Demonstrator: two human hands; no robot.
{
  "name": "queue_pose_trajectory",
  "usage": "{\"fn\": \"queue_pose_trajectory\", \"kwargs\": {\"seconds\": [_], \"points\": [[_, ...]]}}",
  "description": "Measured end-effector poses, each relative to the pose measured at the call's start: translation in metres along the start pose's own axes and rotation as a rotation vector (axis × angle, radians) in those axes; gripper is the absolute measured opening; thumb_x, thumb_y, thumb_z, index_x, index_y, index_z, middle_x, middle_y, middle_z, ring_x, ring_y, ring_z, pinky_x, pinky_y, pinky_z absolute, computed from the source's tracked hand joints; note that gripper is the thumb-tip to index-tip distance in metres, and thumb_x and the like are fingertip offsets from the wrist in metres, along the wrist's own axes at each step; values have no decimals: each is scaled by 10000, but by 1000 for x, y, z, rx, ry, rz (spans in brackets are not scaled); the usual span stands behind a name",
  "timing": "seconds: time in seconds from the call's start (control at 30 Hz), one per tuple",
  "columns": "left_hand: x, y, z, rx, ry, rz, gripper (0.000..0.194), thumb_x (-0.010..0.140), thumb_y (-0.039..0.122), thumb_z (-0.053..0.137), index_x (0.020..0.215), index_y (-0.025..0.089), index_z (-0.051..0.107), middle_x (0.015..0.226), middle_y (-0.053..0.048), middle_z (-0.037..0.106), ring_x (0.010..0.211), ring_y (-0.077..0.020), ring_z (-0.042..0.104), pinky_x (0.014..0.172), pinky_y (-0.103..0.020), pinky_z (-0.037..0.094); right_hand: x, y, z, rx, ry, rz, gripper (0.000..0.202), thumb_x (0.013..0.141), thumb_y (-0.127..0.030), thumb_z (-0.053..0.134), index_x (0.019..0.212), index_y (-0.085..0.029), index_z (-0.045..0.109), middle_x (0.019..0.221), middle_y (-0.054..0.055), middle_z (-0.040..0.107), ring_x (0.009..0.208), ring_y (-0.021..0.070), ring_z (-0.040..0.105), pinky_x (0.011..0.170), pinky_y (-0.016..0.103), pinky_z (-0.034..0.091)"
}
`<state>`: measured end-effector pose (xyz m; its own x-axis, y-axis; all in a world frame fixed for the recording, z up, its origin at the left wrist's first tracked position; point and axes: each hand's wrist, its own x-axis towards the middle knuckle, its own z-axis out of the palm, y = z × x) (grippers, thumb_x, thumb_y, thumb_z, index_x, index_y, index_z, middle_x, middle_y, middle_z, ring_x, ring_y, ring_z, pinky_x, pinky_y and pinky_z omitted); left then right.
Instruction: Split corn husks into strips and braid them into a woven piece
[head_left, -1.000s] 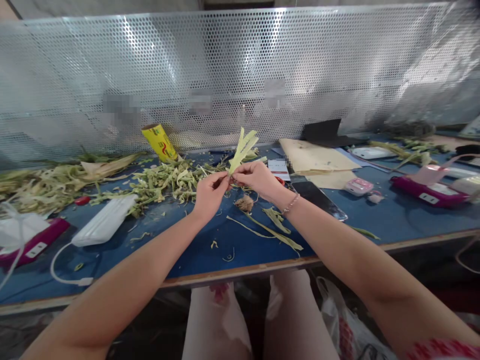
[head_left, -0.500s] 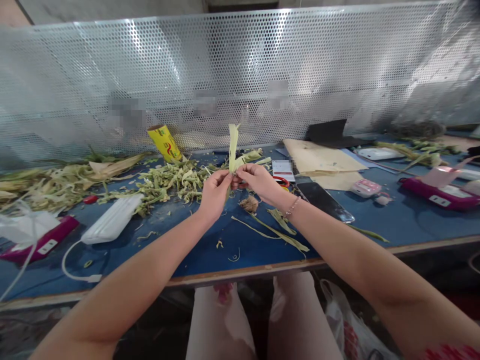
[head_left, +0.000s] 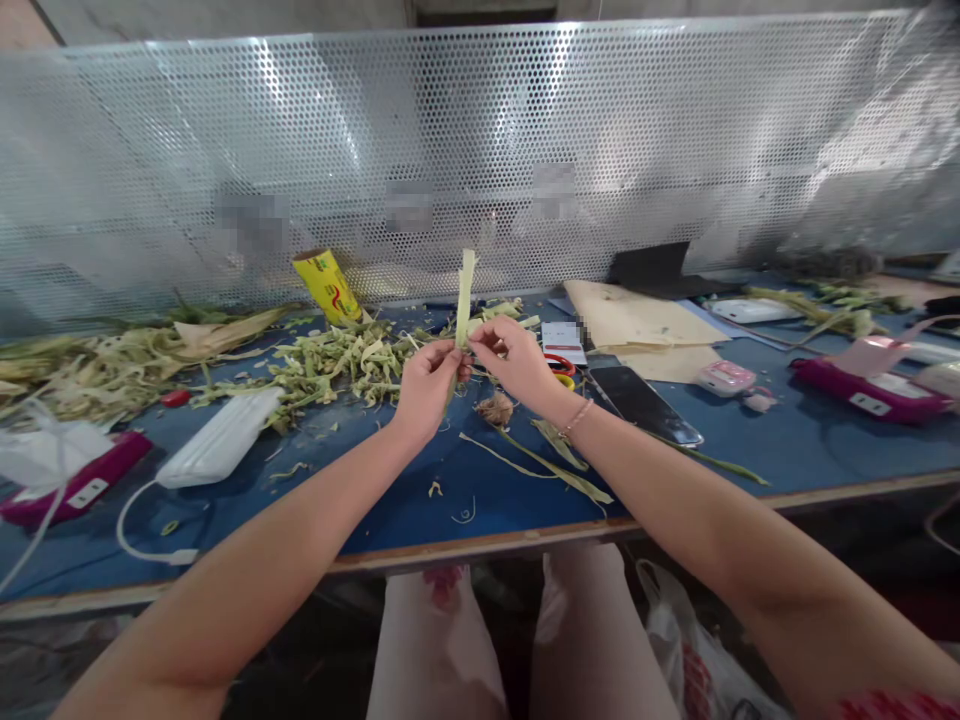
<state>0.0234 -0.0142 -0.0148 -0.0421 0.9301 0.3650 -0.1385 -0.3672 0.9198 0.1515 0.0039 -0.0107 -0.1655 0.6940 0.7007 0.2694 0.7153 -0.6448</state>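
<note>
A pale green strip of leaf, apparently corn husk [head_left: 465, 300], stands upright above my fingers over the middle of the table. My left hand [head_left: 424, 390] pinches its lower end between thumb and fingers. From the right, my right hand [head_left: 514, 360] has its thumb and forefinger closed at the strip's edge, close to the left fingertips. Below the hands lie a brown fibrous tuft [head_left: 496, 408] and some long loose husk strips [head_left: 577, 482]. Red and yellow ring handles [head_left: 562, 372] show partly behind my right wrist.
Heaped green husk scraps [head_left: 345, 360] lie behind my left hand, beside a yellow tube [head_left: 328, 285]. Left are a white cabled device [head_left: 221, 440] and a magenta box [head_left: 112, 470]. A phone [head_left: 645, 403] and brown paper [head_left: 637, 315] lie right. A perforated metal panel [head_left: 480, 140] backs the table.
My right hand has shifted slightly up at the strip, and its fingers have moved. The upright strip looks straighter and narrower. More of the ring handles shows behind the right wrist.
</note>
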Motion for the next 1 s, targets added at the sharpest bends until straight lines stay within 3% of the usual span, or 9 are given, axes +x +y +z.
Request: {"fn": "queue_pose_trajectory", "kwargs": {"seconds": [0.17,0.33,0.57,0.8,1.0], "points": [[-3,5,-1,66,-21,53,198,692,182,569,842,204,442,549,68,561,503,-85,554,559,-232,467,-2,-2,0,-142,-39,-115,45,751,-161,474,733,-179,512,790,27,524,668,117,478,615,265,408],[-2,3,-4,137,-68,117,107,723,203,553,798,191,476,592,38,578,545,-91,574,587,-241,486,-3,-3,0,-198,-42,-161,58,766,-149,465,746,-179,511,813,37,520,708,128,488,640,269,414],[0,2,-4,132,-99,138,144,731,242,570,833,192,481,659,22,595,600,-97,582,620,-256,496,-2,-3,-3,-233,-39,-193,62,784,-146,454,757,-186,493,811,38,507,731,135,490,658,270,422],[0,2,-5,198,-93,200,143,776,329,537,788,199,480,534,55,467,457,-67,433,455,-203,359,-3,-11,-4,-272,-64,-253,85,796,-128,438,747,-192,466,791,40,496,745,146,488,699,290,417],[-2,2,-4,230,-61,216,164,779,356,531,746,212,460,533,54,442,457,-73,408,449,-209,318,-3,-10,-2,-230,-83,-259,80,792,-135,426,747,-198,448,810,43,487,752,143,486,696,290,432]]}}
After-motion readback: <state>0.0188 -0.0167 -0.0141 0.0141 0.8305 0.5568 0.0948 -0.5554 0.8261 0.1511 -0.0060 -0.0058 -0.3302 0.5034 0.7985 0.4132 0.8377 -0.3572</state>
